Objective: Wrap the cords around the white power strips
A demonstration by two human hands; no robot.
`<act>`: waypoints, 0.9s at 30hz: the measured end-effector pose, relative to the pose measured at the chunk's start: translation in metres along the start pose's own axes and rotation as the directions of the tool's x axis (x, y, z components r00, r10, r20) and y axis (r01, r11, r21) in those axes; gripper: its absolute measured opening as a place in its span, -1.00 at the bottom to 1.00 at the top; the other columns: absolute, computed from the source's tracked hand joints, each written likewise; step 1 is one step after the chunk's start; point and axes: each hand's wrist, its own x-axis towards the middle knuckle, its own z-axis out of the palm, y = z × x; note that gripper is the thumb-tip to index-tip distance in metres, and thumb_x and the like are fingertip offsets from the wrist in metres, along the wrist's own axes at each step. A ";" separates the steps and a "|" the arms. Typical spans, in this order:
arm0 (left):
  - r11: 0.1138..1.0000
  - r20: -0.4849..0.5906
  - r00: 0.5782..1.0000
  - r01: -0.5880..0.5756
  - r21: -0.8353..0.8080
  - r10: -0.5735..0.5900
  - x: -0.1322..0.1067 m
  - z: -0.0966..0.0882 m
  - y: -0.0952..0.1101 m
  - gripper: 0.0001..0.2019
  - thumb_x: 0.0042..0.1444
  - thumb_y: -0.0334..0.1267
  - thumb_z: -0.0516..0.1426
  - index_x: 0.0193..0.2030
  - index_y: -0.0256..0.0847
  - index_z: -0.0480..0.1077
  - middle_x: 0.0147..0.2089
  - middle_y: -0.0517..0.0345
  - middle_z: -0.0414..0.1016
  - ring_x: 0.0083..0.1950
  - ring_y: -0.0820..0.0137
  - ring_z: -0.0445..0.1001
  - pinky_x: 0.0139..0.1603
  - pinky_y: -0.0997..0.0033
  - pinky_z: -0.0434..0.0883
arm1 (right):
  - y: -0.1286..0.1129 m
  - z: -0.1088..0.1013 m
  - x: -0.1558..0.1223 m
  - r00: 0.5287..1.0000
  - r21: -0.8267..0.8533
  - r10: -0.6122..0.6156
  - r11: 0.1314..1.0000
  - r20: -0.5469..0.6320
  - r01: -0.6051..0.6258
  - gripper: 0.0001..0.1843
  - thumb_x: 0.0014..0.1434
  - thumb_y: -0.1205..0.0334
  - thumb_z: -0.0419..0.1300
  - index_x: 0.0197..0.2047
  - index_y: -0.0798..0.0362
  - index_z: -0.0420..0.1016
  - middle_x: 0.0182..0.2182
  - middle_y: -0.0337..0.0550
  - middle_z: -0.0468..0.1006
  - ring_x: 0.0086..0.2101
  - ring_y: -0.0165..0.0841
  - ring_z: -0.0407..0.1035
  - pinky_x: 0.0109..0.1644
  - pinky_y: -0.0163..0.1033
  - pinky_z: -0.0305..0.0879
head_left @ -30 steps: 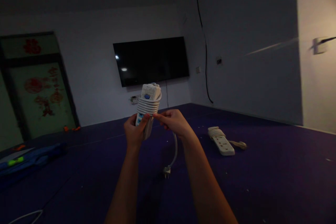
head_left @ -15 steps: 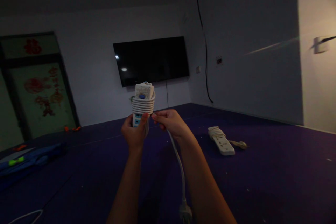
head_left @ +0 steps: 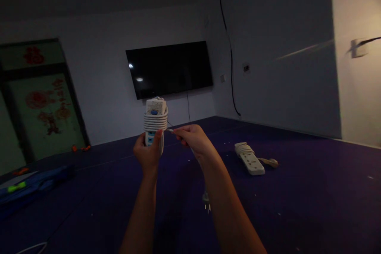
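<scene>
My left hand [head_left: 147, 154] is closed round the lower end of a white power strip [head_left: 154, 121], held upright in front of me, with its white cord wound in several turns about the upper half. My right hand [head_left: 193, 139] pinches the free length of that cord [head_left: 170, 130] just right of the strip. The rest of the cord runs down behind my right forearm, and its plug [head_left: 206, 201] hangs below.
A second white power strip [head_left: 249, 158] with a coiled cord lies on the dark purple floor [head_left: 297, 190] to the right. A black TV [head_left: 169, 68] hangs on the far wall. Blue items [head_left: 32, 184] lie at the left, and a decorated door [head_left: 41, 99] stands behind them.
Both hands and the strip have drifted slightly left. The right hand pulled the cord out to the right, and the hanging plug swung from in front to beside my right forearm.
</scene>
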 end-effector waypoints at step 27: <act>0.948 -0.165 0.985 0.107 0.301 -0.059 -0.019 0.014 0.006 -0.60 -0.12 0.10 0.20 -0.29 -0.19 0.37 -0.35 0.10 0.48 -0.34 0.27 0.44 -0.37 0.35 0.24 | 0.016 0.028 -0.004 0.928 -0.363 -0.348 0.888 -0.132 0.282 -0.66 -0.11 0.01 0.34 -0.53 0.17 0.55 -0.69 -0.26 0.39 -0.65 -0.52 0.16 -0.59 -0.38 -0.05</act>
